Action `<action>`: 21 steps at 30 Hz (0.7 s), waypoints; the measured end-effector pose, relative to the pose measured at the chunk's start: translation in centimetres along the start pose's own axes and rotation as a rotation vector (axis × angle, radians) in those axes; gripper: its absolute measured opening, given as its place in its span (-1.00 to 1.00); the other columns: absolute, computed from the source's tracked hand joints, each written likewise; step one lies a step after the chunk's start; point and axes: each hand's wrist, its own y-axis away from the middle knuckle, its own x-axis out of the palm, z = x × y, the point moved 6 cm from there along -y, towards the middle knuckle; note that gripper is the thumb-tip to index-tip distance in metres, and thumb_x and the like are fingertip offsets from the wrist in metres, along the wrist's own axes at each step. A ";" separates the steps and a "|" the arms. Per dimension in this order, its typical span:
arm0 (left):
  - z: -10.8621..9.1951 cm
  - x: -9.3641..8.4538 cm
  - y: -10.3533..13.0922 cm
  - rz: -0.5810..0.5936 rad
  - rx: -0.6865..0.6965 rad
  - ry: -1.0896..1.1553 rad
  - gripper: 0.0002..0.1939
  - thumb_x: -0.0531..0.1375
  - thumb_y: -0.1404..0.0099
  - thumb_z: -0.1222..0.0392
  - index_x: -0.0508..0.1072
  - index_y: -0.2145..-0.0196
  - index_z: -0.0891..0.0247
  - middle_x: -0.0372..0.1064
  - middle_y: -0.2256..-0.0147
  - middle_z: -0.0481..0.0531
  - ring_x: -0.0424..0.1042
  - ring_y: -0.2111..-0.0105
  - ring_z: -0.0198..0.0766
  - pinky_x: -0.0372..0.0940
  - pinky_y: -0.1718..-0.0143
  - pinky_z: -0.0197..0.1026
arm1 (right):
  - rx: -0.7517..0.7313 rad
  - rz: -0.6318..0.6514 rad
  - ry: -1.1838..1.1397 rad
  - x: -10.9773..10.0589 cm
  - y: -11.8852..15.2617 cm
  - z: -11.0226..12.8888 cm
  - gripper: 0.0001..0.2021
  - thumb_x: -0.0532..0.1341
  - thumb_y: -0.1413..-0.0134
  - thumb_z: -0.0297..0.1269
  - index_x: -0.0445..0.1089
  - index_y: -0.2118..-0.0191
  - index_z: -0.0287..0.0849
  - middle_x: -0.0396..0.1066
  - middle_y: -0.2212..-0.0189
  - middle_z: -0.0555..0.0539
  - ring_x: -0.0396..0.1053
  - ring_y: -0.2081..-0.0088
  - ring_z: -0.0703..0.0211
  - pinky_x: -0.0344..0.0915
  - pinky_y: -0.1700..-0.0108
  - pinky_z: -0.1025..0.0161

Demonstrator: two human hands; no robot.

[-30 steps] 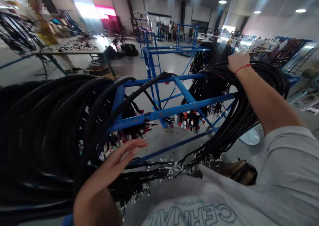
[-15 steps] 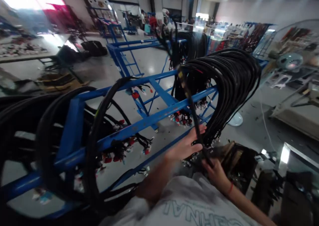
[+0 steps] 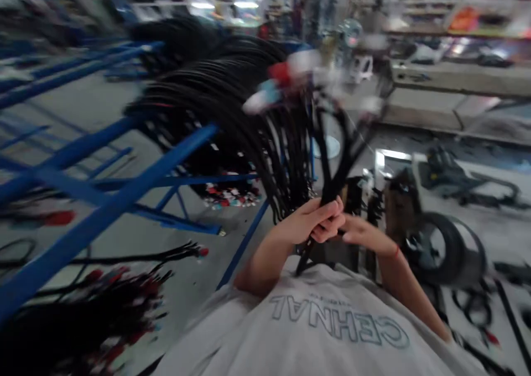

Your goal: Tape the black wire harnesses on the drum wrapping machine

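A black wire harness (image 3: pixel 332 185) stands upright in front of my chest. Its branches fan out at the top into blurred white, red and light blue connectors (image 3: pixel 280 80). My left hand (image 3: pixel 319 221) is wrapped round the harness stem, and a thin tail hangs below the fist. Just to the right, my right hand (image 3: pixel 365 235), with a red string at the wrist, has its fingers stretched toward the left hand. Its fingertips are partly hidden, and whether they touch the harness cannot be made out.
A blue metal rack (image 3: pixel 166 166) on the left carries a thick row of looped black harnesses (image 3: pixel 215 83). More harnesses with red and white ends (image 3: pixel 103 309) hang at lower left. On the right are black coils (image 3: pixel 442 246) and shelving (image 3: pixel 448 85).
My view has swung right. The harness, whose upper length rose beside the rack, now stands before my chest with its connectors on top. My left hand has gone from open to closed round it.
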 end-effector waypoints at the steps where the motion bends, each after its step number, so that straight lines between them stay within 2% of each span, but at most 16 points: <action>1: 2.4 1.4 -1.5 0.143 -0.163 0.010 -0.52 0.29 -0.23 -0.21 0.17 0.40 0.20 -0.11 0.61 -0.26 -0.24 0.72 -0.53 -0.28 0.76 -0.45 | -0.119 -0.032 -0.128 -1.2 0.6 2.4 -0.35 0.44 0.15 0.06 0.45 -0.09 -0.07 0.48 -0.01 -0.18 0.41 -0.09 -0.01 0.32 -0.16 0.07; 2: 4.7 2.6 -2.9 0.268 -0.307 0.036 -0.51 0.28 -0.22 -0.22 0.17 0.40 0.20 -0.11 0.62 -0.26 -0.26 0.73 -0.53 -0.30 0.77 -0.44 | -0.298 -0.074 -0.242 -2.5 1.5 4.7 -0.32 0.47 0.22 0.11 0.45 -0.07 -0.04 0.49 0.04 -0.16 0.43 -0.06 -0.01 0.35 -0.12 0.06; 3: 7.0 3.6 -4.0 0.374 -0.431 0.072 -0.49 0.29 -0.20 -0.25 0.17 0.40 0.19 -0.14 0.63 -0.27 -0.29 0.73 -0.53 -0.32 0.78 -0.43 | -0.475 -0.132 -0.334 -3.9 2.7 6.4 -0.32 0.49 0.33 0.16 0.48 0.02 0.00 0.52 0.16 -0.10 0.48 0.04 0.02 0.42 -0.02 0.11; 4: 9.1 4.6 -5.0 0.456 -0.529 0.108 -0.47 0.28 -0.17 -0.28 0.16 0.41 0.19 -0.17 0.64 -0.29 -0.32 0.74 -0.53 -0.33 0.79 -0.43 | -0.620 -0.171 -0.404 -5.0 4.1 7.6 -0.39 0.49 0.34 0.17 0.48 0.09 0.05 0.50 0.31 -0.03 0.50 0.18 0.10 0.46 0.13 0.18; 6: 12.7 6.1 -6.7 0.532 -0.632 0.141 -0.43 0.26 -0.13 -0.36 0.15 0.40 0.17 -0.21 0.64 -0.30 -0.37 0.74 -0.53 -0.33 0.79 -0.41 | -0.819 -0.301 -0.478 -6.7 7.3 8.4 -0.56 0.44 0.20 0.16 0.46 0.21 0.07 0.33 0.58 0.11 0.40 0.49 0.26 0.40 0.41 0.34; 7: 14.1 6.5 -7.7 0.524 -0.637 0.118 -0.43 0.24 -0.13 -0.38 0.15 0.39 0.17 -0.21 0.64 -0.30 -0.37 0.74 -0.53 -0.31 0.79 -0.41 | -0.865 -0.409 -0.481 -7.3 9.0 8.4 -0.64 0.40 0.10 0.13 0.44 0.24 0.06 0.21 0.66 0.16 0.28 0.61 0.32 0.31 0.51 0.39; 9: 16.2 7.0 -9.6 0.445 -0.568 -0.046 -0.46 0.19 -0.19 -0.38 0.18 0.35 0.17 -0.14 0.62 -0.28 -0.27 0.73 -0.51 -0.22 0.76 -0.41 | -0.877 -0.710 -0.434 -8.3 12.2 8.0 -0.74 0.33 -0.09 0.04 0.40 0.26 0.00 0.03 0.71 0.23 0.04 0.74 0.42 0.14 0.64 0.46; 11: 17.3 6.8 -11.6 0.325 -0.412 -0.353 -0.54 0.16 -0.28 -0.29 0.21 0.33 0.19 -0.02 0.58 -0.22 -0.09 0.69 -0.47 -0.06 0.68 -0.39 | -0.856 -1.063 -0.352 -8.9 15.4 7.4 -0.77 0.32 -0.14 -0.04 0.37 0.26 -0.06 -0.02 0.70 0.25 -0.10 0.76 0.48 -0.02 0.70 0.48; 13: 17.7 6.6 -13.4 0.228 -0.234 -0.707 -0.66 0.15 -0.35 -0.13 0.25 0.29 0.21 0.11 0.55 -0.15 0.10 0.61 -0.40 0.08 0.56 -0.35 | -0.820 -1.414 -0.262 -9.2 18.1 6.5 -0.74 0.34 -0.11 -0.04 0.35 0.26 -0.10 0.00 0.69 0.25 -0.10 0.75 0.49 -0.08 0.71 0.46; 15: 18.2 6.5 -14.5 0.202 -0.104 -0.973 -0.78 0.14 -0.38 0.01 0.30 0.24 0.22 0.24 0.49 -0.07 0.24 0.51 -0.32 0.17 0.43 -0.29 | -0.719 -1.704 -0.176 -9.4 19.8 5.1 -0.69 0.32 -0.11 0.01 0.33 0.23 -0.10 0.04 0.68 0.24 -0.02 0.72 0.46 -0.07 0.69 0.43; 17: 19.0 6.5 -15.0 0.242 -0.052 -1.083 -0.82 0.12 -0.39 0.08 0.35 0.18 0.24 0.31 0.44 -0.01 0.30 0.44 -0.26 0.20 0.35 -0.26 | -0.581 -1.869 -0.108 -9.8 20.9 3.9 -0.66 0.30 -0.12 0.03 0.31 0.17 -0.10 0.10 0.67 0.22 0.05 0.70 0.44 -0.02 0.67 0.42; 19: 19.9 6.2 -15.0 0.316 -0.081 -1.060 -0.77 0.10 -0.40 0.07 0.37 0.12 0.27 0.33 0.43 0.00 0.30 0.44 -0.28 0.19 0.34 -0.27 | -0.493 -1.912 -0.070 -10.3 22.1 3.3 -0.66 0.33 -0.09 0.01 0.31 0.17 -0.11 0.14 0.64 0.20 0.12 0.67 0.44 0.04 0.65 0.43; 21: 20.7 5.7 -14.8 0.414 -0.187 -0.967 -0.69 0.07 -0.42 -0.01 0.40 0.10 0.29 0.28 0.47 -0.05 0.22 0.49 -0.33 0.15 0.40 -0.31 | -0.487 -1.912 -0.089 -10.9 24.1 3.3 -0.66 0.34 -0.08 0.01 0.29 0.25 -0.12 0.18 0.59 0.17 0.20 0.62 0.44 0.15 0.59 0.45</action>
